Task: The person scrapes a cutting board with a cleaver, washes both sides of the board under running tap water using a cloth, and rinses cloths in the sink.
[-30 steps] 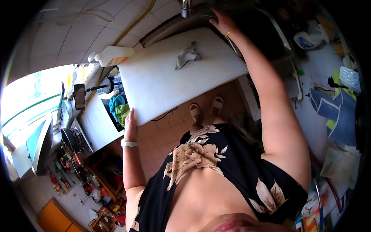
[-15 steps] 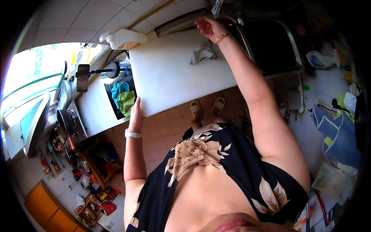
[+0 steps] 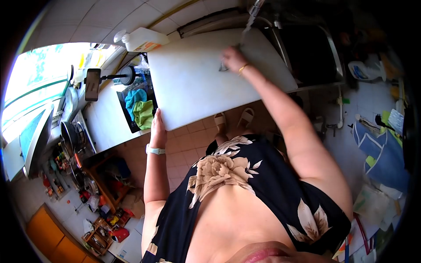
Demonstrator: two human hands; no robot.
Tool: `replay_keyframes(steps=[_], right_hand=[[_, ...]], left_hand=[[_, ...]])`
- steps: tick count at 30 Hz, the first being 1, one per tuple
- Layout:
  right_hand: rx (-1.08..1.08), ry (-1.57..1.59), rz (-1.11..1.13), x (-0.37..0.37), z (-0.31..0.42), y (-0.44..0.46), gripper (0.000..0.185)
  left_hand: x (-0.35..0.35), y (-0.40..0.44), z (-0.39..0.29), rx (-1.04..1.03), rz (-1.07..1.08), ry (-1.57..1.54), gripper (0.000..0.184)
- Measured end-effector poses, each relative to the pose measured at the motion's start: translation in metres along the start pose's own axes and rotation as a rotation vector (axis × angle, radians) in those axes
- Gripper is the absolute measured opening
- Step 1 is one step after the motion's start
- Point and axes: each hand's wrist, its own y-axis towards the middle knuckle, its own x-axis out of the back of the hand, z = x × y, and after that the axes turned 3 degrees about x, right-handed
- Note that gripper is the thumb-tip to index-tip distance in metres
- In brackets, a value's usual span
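Two bare hands are shown in the head view, both set to a large, white, flat rectangular board [image 3: 188,94]. By the curled right hand [image 3: 233,58], a small grey cloth [image 3: 222,66] is held bunched against the upper face of the board, toward its far side; a limp edge of the cloth is left showing beside the knuckles, while the fingertips are hidden. A thin gold-coloured bracelet [image 3: 243,68] is worn on that wrist. Just beyond the hand, a clear stream of water [image 3: 247,28] is let down from a shiny metal tap [image 3: 256,7].

The left hand [image 3: 158,127] is held flat, its fingers straight and pressed together, and is laid along the board's near left corner; its thumb cannot be made out. Its wrist is circled by a pale watch-like band [image 3: 155,150].

Just left of the board, a crumpled turquoise cloth [image 3: 135,100] and a crumpled lime-green cloth [image 3: 143,115] are seen side by side in a dark rectangular opening. Behind the board's far left corner, a white plastic jug with an orange-marked label [image 3: 145,39] is placed. To the right, a dark sink with a metal rim [image 3: 338,73] is seen.
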Motion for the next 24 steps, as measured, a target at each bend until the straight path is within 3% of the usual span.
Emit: replay_keyframes(steps=[1,4,8,10,11,12,14,16,18,20,22,24], right_hand=[[0.136,-0.319,0.016,-0.012,0.029,-0.022,0.049],[0.168,-0.058,0.158,-0.007,0.092,-0.056,0.045],[0.498,-0.035,0.068,-0.006,0.079,-0.129,0.035],[0.453,-0.040,0.101,0.027,0.031,-0.136,0.032],[0.358,0.039,0.035,0.050,0.007,-0.137,0.032],[0.265,-0.041,0.057,0.077,-0.021,-0.136,0.031],[-0.027,-0.172,-0.144,0.102,-0.098,-0.135,0.025],[-0.046,-0.341,-0.204,0.122,-0.102,-0.146,0.026],[-0.015,-0.220,-0.208,0.112,-0.071,-0.170,0.028],[0.033,-0.188,-0.225,0.112,-0.063,-0.195,0.030],[0.062,-0.278,-0.297,0.134,-0.079,-0.227,0.032],[-0.046,-0.314,-0.445,0.159,-0.114,-0.243,0.033]], left_hand=[[-0.004,-0.001,0.008,0.022,0.063,-0.147,0.079],[0.003,-0.002,-0.004,0.025,0.040,-0.022,0.075],[0.008,-0.002,-0.015,0.050,0.071,0.010,0.075],[0.007,-0.003,-0.020,0.059,0.072,0.029,0.074],[0.007,-0.004,-0.023,0.028,0.057,0.022,0.074],[0.009,-0.005,-0.025,0.000,0.041,0.016,0.074],[0.003,-0.004,-0.011,-0.048,0.073,-0.046,0.069],[0.000,-0.001,-0.003,-0.105,0.108,-0.104,0.065],[-0.002,0.000,-0.002,-0.161,0.017,-0.116,0.041],[0.005,0.011,-0.034,0.409,0.092,-0.752,0.042],[-0.001,0.011,-0.017,0.666,0.130,-0.876,0.052],[0.001,0.012,-0.020,0.664,0.149,-0.948,0.049]])
